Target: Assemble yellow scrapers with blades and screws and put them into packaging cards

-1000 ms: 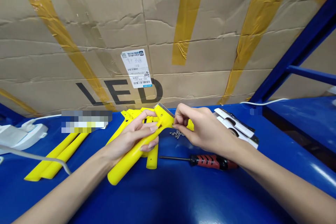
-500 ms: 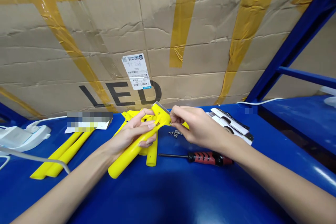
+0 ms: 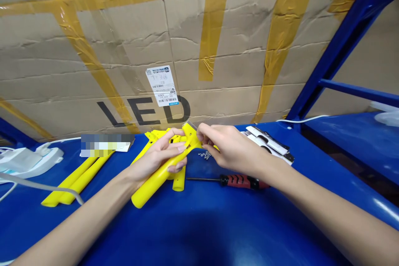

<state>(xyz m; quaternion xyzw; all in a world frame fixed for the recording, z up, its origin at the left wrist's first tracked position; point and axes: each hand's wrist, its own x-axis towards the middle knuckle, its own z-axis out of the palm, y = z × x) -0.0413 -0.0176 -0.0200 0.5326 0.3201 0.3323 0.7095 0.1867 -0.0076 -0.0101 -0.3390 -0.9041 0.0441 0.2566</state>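
My left hand (image 3: 166, 149) is wrapped around the handle of a yellow scraper (image 3: 152, 187), which tilts up to the right. A thin metal blade (image 3: 192, 125) shows along the edge of its wide head. At that head, my right hand (image 3: 222, 143) has its thumb and fingers pinched together against the right side. Whatever lies between those fingertips is hidden. More yellow scrapers (image 3: 178, 181) lie behind and beneath my left hand. Small screws and nuts (image 3: 205, 155) are piled just below my right hand. A screwdriver with a red and black handle (image 3: 238, 181) rests under my right wrist.
White and black blade packets (image 3: 268, 141) lie at the right. Two yellow handles (image 3: 77, 181) sit at the left, near a white power strip (image 3: 37, 164) and a grey cable (image 3: 40, 183). A large taped cardboard box (image 3: 187, 50) stands behind the blue surface (image 3: 199, 232).
The camera view has shifted slightly. My right hand has come a little further left over the scraper's head, still pinched. The left hand keeps its hold on the scraper.
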